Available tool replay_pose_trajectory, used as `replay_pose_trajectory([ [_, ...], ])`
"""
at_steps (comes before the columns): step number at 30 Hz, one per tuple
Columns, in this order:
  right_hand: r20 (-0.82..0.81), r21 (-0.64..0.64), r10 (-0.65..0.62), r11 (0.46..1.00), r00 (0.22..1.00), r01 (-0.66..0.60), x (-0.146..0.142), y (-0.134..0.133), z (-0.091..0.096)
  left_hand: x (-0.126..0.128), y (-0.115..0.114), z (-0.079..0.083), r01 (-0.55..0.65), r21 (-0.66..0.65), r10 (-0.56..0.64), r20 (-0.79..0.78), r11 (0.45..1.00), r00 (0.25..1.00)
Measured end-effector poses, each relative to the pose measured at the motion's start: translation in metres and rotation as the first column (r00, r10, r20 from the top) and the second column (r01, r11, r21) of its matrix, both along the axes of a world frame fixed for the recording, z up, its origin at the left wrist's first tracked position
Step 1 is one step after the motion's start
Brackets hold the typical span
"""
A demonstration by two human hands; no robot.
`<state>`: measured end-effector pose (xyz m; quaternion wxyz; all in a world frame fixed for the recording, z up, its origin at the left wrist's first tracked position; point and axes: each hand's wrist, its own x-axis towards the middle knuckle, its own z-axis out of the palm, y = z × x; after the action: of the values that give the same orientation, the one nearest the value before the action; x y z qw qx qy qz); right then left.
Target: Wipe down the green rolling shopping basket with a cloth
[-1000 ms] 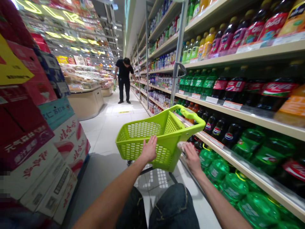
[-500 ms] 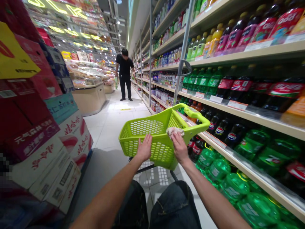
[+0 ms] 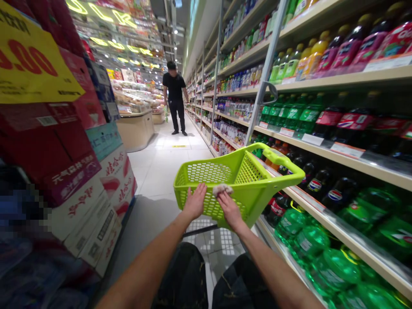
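A lime-green shopping cart basket with perforated walls stands crosswise in front of my knees, its handle toward the shelves on the right. My left hand rests against the near side wall just at the rim, fingers stretched out and holding nothing. In my right hand is a crumpled pale cloth, pressed onto the near rim to the right of my left hand. My right fingers lie over the cloth and partly hide it. Inside the basket, the part I can see shows bare perforated wall.
Shelves of soda bottles line the right side, close to the cart handle. Stacked drink cartons rise on the left under a yellow price sign. Farther up the aisle, a person in black stands beside a round-ended display counter.
My right hand has slid the cloth leftward along the rim, closer to my left hand. The view has turned slightly left, so the cart and shelves appear farther right.
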<state>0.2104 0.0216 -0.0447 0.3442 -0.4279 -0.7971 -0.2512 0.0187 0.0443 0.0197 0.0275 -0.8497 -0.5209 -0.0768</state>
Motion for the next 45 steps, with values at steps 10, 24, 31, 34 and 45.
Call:
replay_pose_trajectory([
  [10,-0.008,-0.015,0.067,0.998,0.998,-0.067,-0.063,0.023,0.008,-0.055,0.009,-0.007,-0.139,-0.002,0.139,0.076,0.99,0.987],
  [24,0.115,-0.131,0.199,0.974,0.973,-0.184,-0.141,0.045,-0.016,-0.096,0.019,-0.003,-0.173,-0.208,0.228,0.284,0.963,0.931],
  [31,-0.019,-0.031,0.22,0.975,0.975,-0.221,-0.106,0.035,-0.01,-0.091,0.014,0.007,-0.18,-0.186,0.215,0.191,0.966,0.958],
  [34,-0.05,-0.03,0.19,0.981,0.981,-0.191,-0.083,0.034,-0.011,-0.078,0.01,0.01,-0.135,-0.17,0.163,0.158,0.976,0.974],
  [45,-0.081,-0.011,0.131,0.991,0.988,-0.132,-0.036,0.009,-0.015,-0.045,0.002,0.005,-0.077,-0.103,0.085,0.074,0.992,0.994],
])
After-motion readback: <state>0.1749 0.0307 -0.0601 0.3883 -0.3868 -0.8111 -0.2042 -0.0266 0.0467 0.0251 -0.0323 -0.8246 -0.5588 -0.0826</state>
